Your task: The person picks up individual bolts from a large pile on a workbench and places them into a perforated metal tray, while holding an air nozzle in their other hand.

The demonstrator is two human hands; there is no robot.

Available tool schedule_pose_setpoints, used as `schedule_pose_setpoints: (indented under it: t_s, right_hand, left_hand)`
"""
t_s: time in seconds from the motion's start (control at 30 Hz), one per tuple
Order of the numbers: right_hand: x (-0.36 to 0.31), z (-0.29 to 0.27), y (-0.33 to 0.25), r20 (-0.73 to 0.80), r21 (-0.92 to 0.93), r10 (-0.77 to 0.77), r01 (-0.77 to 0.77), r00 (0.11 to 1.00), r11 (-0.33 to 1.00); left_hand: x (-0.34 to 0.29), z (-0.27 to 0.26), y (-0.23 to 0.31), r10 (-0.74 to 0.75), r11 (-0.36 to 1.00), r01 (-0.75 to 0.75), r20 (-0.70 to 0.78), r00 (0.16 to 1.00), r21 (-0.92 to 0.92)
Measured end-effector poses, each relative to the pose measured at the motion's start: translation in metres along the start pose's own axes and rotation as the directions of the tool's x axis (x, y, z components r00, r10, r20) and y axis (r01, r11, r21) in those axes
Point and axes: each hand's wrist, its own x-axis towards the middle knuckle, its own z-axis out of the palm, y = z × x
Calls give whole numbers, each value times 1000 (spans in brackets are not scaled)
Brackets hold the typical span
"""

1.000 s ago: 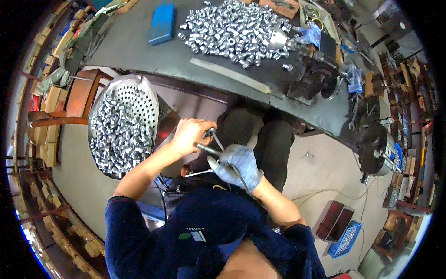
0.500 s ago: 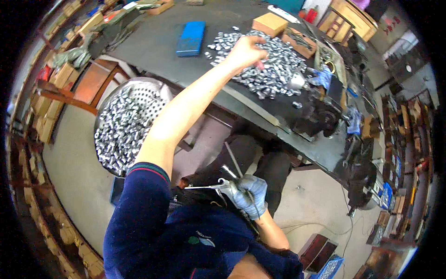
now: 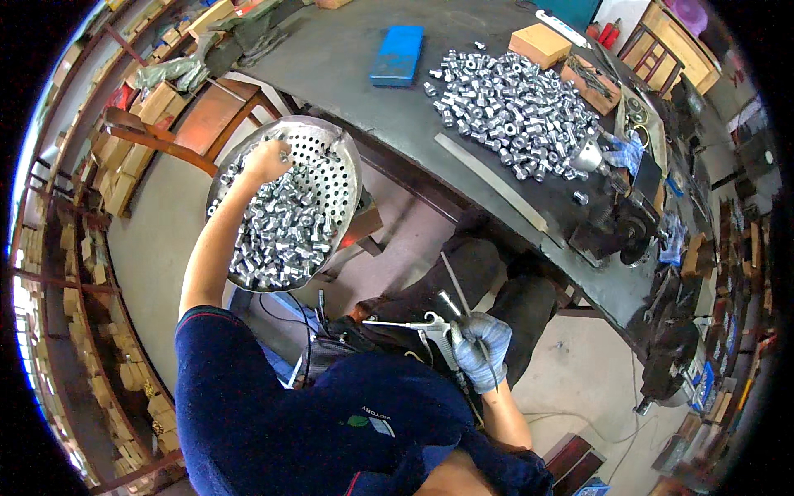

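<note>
My bare left hand (image 3: 266, 161) is over the upper part of a round perforated metal pan (image 3: 351, 178), fingers curled around a small silver metal fitting at their tips. Many similar fittings (image 3: 281, 240) lie heaped in the pan. Near my lap, my right hand (image 3: 484, 347), in a grey-blue glove, is closed on a silver air blow gun (image 3: 434, 329) with its thin nozzle pointing left. A slim rod (image 3: 455, 281) and a short metal cylinder (image 3: 449, 303) also stick out of that fist; how they are gripped is hidden.
On the dark worktable (image 3: 331, 66) lies a large pile of metal fittings (image 3: 513, 107), with a blue box (image 3: 398, 56), a yellow-brown block (image 3: 539, 45) and a flat metal strip (image 3: 492, 182) around it. A wooden chair (image 3: 203, 124) stands beyond the pan. Shelves line both sides.
My left hand has moved from the pile on the table leftward to the pan. My right hand keeps hold of the blow gun. The whole view has shifted, showing more of the pan.
</note>
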Motion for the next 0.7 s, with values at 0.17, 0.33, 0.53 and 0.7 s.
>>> schedule_pose_setpoints:
  t_s: [0.17, 0.33, 0.53, 0.7]
  right_hand:
    - [4, -1, -8, 12, 22, 16, -17, 1000, 1000]
    - [-3, -2, -4, -6, -18, 37, -37, 999, 999]
    - [-6, -5, -1, 23, -38, 67, -66, 997, 997]
    - [4, -6, -8, -2, 12, 21, -21, 1000, 1000]
  left_hand:
    - [2, 40, -1, 3, 985, -6, 20, 1000, 174]
    - [25, 35, 3, 6, 958, -49, 152, 988, 282]
    - [-7, -5, 55, 83, 992, -85, -23, 996, -91]
    - [-85, -28, 147, 384, 225, 142, 222, 896, -964]
